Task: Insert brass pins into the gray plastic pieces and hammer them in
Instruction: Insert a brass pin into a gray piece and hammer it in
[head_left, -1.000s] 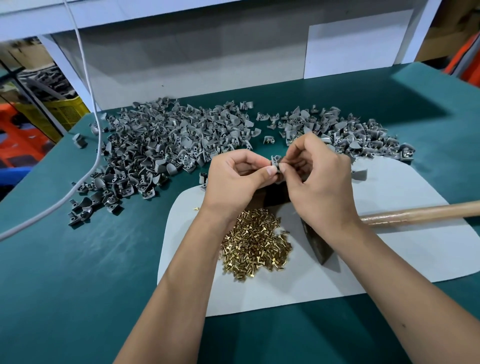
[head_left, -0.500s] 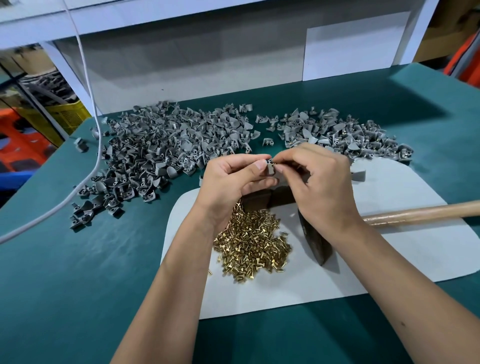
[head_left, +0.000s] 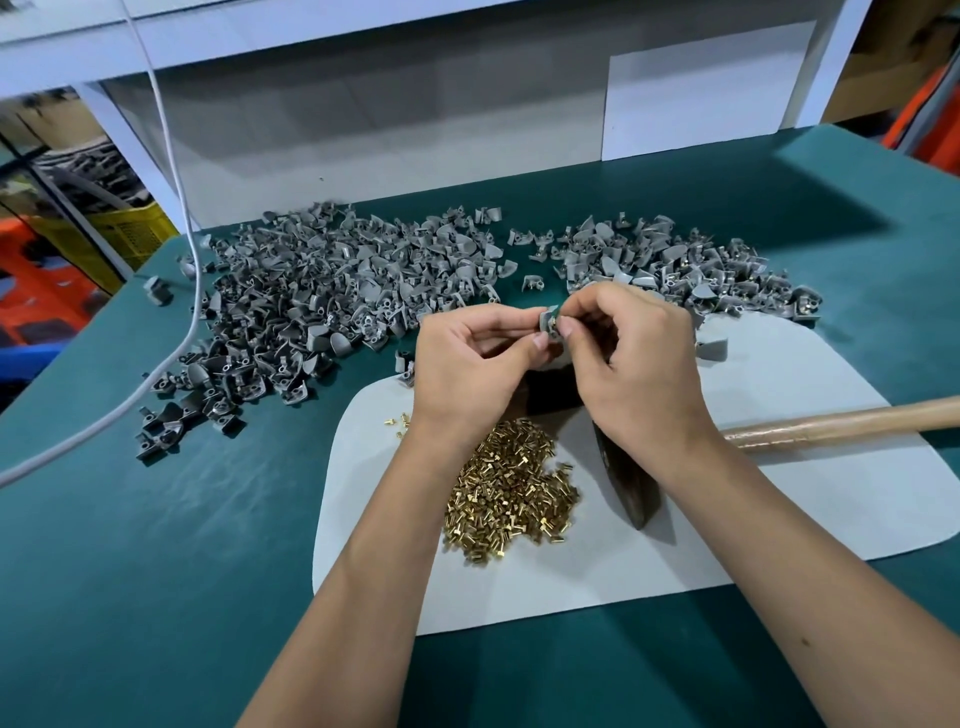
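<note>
My left hand (head_left: 470, 364) pinches a small gray plastic piece (head_left: 548, 321) between thumb and fingers, held up above the white mat (head_left: 779, 519). My right hand (head_left: 631, 364) meets it from the right, fingertips pinching a brass pin (head_left: 555, 326) at the piece. A heap of brass pins (head_left: 511, 493) lies on the mat under my wrists. The hammer lies there too: dark head (head_left: 628, 483) partly under my right hand, wooden handle (head_left: 841, 423) pointing right. A big pile of gray pieces (head_left: 332, 301) spreads at left, a smaller pile (head_left: 675, 270) at right.
A grey cable (head_left: 176, 171) hangs down and runs across the green table (head_left: 156, 571) at left. A white panel wall (head_left: 415, 130) stands behind the piles. Yellow and orange crates (head_left: 104, 234) sit beyond the left edge. A few stray pins (head_left: 397, 420) lie on the mat's left corner.
Both hands stay together on the gray piece; they have shifted slightly, and the right fingertips have worked at the pin against the piece. Piles and hammer lie unmoved.
</note>
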